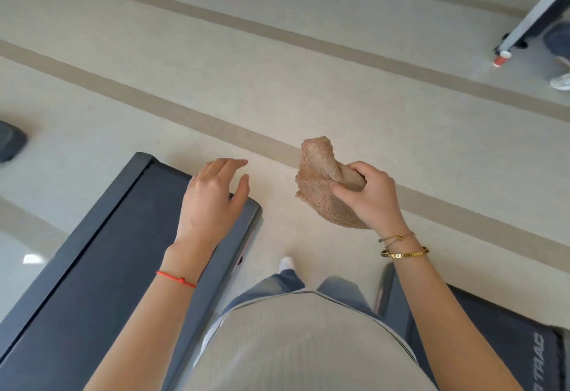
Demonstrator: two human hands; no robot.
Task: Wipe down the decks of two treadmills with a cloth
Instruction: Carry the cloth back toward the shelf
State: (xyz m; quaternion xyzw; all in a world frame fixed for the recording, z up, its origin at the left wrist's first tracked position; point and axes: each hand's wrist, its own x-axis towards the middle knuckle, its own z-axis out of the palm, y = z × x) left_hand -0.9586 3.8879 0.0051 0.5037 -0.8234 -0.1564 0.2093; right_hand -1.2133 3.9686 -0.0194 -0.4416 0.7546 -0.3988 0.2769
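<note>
A brown fluffy cloth (317, 175) hangs bunched in the air over the floor, gripped by my right hand (368, 195). The first treadmill deck (101, 255), dark grey with a black belt, runs from the lower left up to its rear end near the centre. My left hand (212, 199) hovers over that rear end with fingers relaxed and spread, holding nothing. A second treadmill deck (505, 338) shows at the lower right, partly hidden behind my right forearm.
Beige floor (277, 82) with darker stripes fills the middle and top. Another machine's grey frame with a red-tipped foot (501, 57) stands at the upper right, beside another person's shoe (559, 81). A dark object (10, 141) lies at the left edge. I stand between the two decks.
</note>
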